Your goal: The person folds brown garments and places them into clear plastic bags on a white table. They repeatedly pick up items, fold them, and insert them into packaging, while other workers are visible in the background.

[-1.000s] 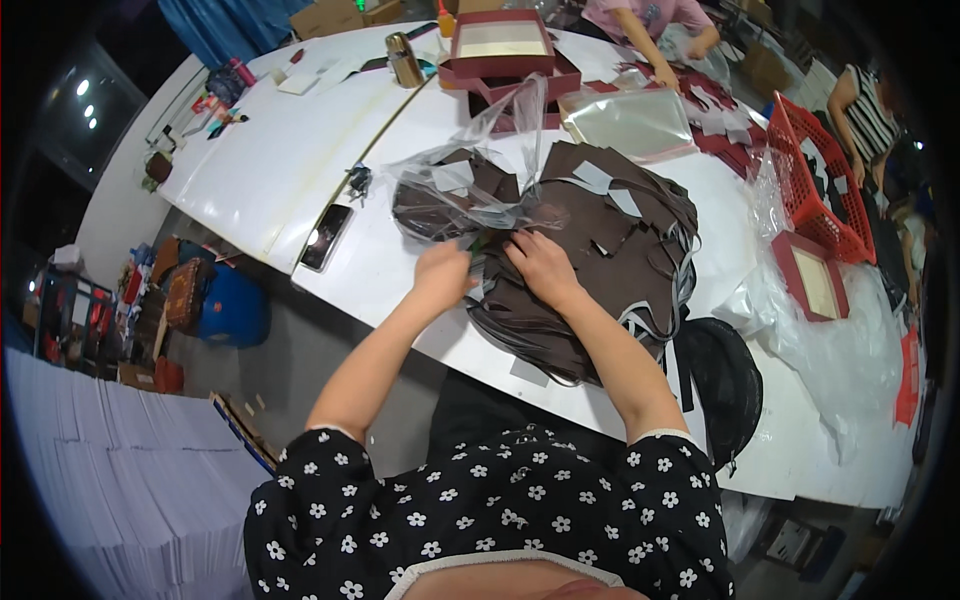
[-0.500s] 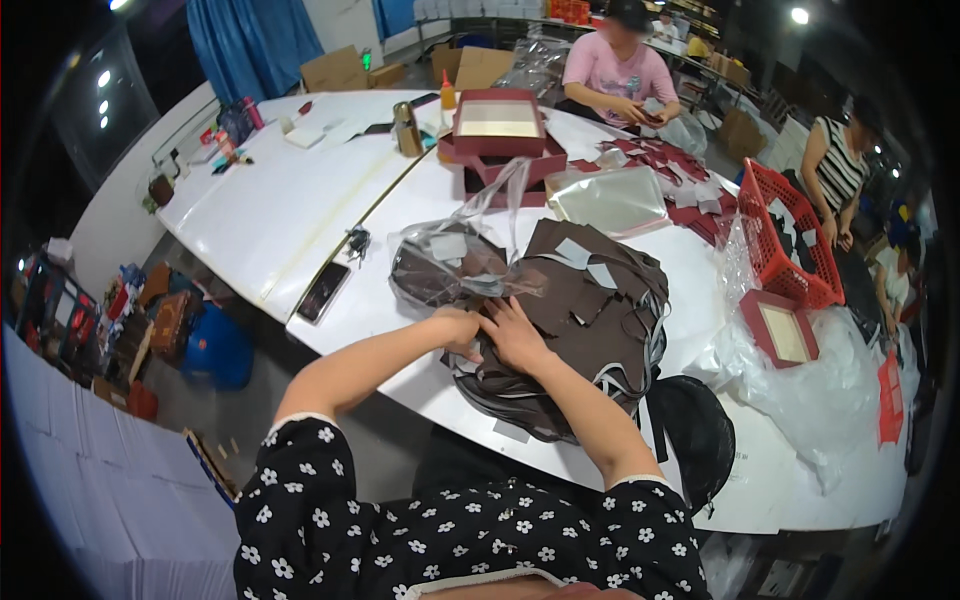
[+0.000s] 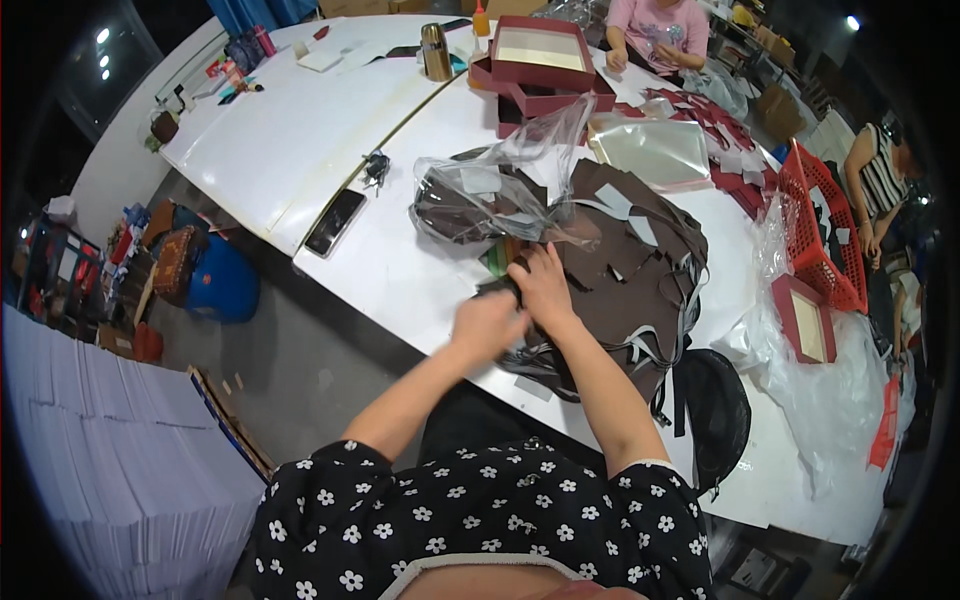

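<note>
On the white table in front of me lies a big heap of dark brown flat pieces (image 3: pixel 640 265) edged with grey ribbon-like strips. My right hand (image 3: pixel 545 290) rests at the heap's left side, fingers stretched over the dark pieces. Just left of and below it is my left hand (image 3: pixel 490 325), its fingers smeared by motion; whether it holds anything does not show. Beyond both hands a see-through plastic bag (image 3: pixel 480 200) with more dark brown pieces in it leans against the heap. A small green item (image 3: pixel 496 258) peeks out between the bag and my right hand.
Left of the bag lie a phone (image 3: pixel 335 222) and keys (image 3: pixel 376 168). Dark red boxes (image 3: pixel 540 52) stack behind, near a metal flask (image 3: pixel 436 53). A red basket (image 3: pixel 822 235) stands right, and a black mesh pouch (image 3: pixel 712 415) nearer me. Two co-workers are across the table.
My left hand has come back toward me and slightly right, away from the bag. The green item now shows. The whole view has shifted, with the table's far side higher in the picture.
</note>
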### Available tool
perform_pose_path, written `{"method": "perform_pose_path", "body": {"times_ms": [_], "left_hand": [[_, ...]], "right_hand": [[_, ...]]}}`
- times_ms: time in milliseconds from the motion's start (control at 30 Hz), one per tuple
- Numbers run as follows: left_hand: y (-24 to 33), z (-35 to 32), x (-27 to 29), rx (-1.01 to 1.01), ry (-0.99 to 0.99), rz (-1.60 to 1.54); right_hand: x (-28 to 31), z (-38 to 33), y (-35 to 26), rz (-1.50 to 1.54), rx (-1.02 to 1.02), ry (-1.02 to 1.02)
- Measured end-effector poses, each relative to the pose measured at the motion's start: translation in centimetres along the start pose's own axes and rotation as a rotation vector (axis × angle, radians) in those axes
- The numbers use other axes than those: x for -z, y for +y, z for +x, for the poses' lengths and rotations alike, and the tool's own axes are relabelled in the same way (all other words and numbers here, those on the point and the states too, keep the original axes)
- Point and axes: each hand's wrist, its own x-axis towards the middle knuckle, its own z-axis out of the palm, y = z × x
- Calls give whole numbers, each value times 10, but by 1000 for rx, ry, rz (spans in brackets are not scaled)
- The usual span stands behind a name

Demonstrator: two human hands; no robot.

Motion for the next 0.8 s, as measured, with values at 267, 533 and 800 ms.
{"method": "perform_pose_path", "body": {"times_ms": [267,533,800], "left_hand": [[-80,-79,85,512,405,-211],[-29,-25,149,209,276,-501],[83,77,171,-360,281,-603]], "right_hand": [[3,15,-1,28,-114,81],[57,21,-11,285,-76,-37],[183,64,-48,80,-104,627]]}}
